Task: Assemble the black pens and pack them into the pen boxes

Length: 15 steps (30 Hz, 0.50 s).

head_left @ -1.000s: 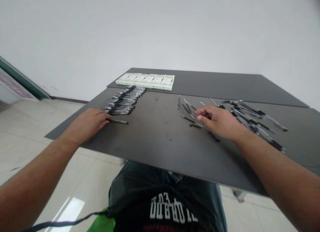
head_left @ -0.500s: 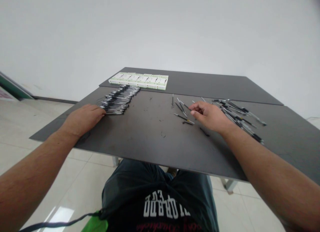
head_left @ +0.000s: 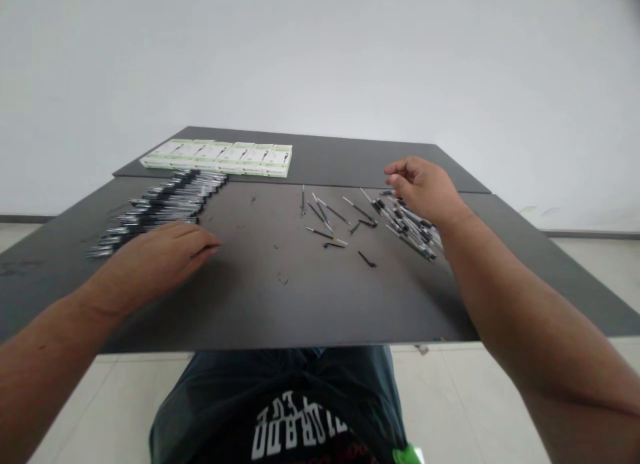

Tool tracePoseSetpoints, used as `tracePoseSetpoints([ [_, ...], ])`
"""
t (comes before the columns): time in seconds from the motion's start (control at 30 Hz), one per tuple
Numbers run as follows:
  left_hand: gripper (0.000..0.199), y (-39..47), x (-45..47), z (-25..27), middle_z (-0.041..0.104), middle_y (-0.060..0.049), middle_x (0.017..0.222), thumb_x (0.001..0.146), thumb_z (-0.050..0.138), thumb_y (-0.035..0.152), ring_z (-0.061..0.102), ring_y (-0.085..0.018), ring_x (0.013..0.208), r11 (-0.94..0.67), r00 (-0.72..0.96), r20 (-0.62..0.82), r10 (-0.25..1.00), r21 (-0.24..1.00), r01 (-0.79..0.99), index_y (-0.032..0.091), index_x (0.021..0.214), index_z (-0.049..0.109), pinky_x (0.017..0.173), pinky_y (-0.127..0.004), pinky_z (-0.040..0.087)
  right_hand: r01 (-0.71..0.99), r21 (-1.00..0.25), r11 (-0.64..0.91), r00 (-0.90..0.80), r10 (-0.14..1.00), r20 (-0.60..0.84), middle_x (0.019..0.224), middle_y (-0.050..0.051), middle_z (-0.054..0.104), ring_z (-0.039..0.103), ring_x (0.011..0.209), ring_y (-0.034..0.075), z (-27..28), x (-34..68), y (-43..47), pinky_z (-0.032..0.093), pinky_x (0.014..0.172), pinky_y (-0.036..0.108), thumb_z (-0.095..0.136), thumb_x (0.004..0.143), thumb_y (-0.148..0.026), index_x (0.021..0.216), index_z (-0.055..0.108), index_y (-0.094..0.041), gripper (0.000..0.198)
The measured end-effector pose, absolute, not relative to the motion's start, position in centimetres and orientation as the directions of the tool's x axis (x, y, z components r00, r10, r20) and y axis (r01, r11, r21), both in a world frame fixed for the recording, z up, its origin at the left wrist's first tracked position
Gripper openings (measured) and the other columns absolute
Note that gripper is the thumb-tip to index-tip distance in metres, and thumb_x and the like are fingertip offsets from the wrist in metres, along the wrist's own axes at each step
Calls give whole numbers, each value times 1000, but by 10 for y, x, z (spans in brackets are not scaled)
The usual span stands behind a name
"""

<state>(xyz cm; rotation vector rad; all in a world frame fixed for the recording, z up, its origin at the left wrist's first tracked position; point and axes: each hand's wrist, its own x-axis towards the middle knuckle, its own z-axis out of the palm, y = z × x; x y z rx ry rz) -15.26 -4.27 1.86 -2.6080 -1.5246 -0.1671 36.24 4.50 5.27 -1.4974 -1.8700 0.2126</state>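
My left hand (head_left: 173,251) hovers over the table just right of the near end of a long row of pens (head_left: 167,201). Its fingers stretch to the right, close together, and no object shows in them. Above the loose pile of clear-and-black pens (head_left: 407,224), my right hand (head_left: 423,187) is raised, thumb and fingers bent with a gap between them. I see nothing in that gap. Several thin pen refills (head_left: 320,211) lie scattered between my hands. Small black pen parts (head_left: 367,259) lie nearer me.
A line of white-and-green boxes (head_left: 220,159) lies at the far left of the dark table (head_left: 280,311). A seam crosses the tabletop behind the pens. Small dark scraps (head_left: 283,279) lie mid-table. A white wall (head_left: 320,64) stands behind.
The view has turned to the right. My left hand has come away from the end of the pen row, toward the right. My right hand has moved from the scattered refills to above the pen pile.
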Motion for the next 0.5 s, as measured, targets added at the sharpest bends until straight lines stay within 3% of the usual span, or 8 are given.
tracePoseSetpoints([
  [0.27, 41, 4, -44, 28, 82, -14, 118, 112, 44, 39, 74, -32, 114, -685, 681, 85, 728, 23, 729, 20, 118, 79, 112, -52, 57, 824, -539, 174, 71, 912, 404, 108, 14, 86, 76, 77, 23, 42, 437, 61, 61, 80, 43, 65, 96, -30, 129, 82, -15, 39],
  [0.5, 41, 25, 12, 16, 84, -13, 113, 110, 46, 43, 76, -33, 117, -761, 717, 276, 640, 97, 642, 21, 116, 80, 113, -51, 58, 925, -378, 43, 59, 965, 254, 88, 7, 84, 76, 81, 26, 28, 466, 58, 57, 81, 40, 67, 95, -30, 119, 87, -20, 33],
])
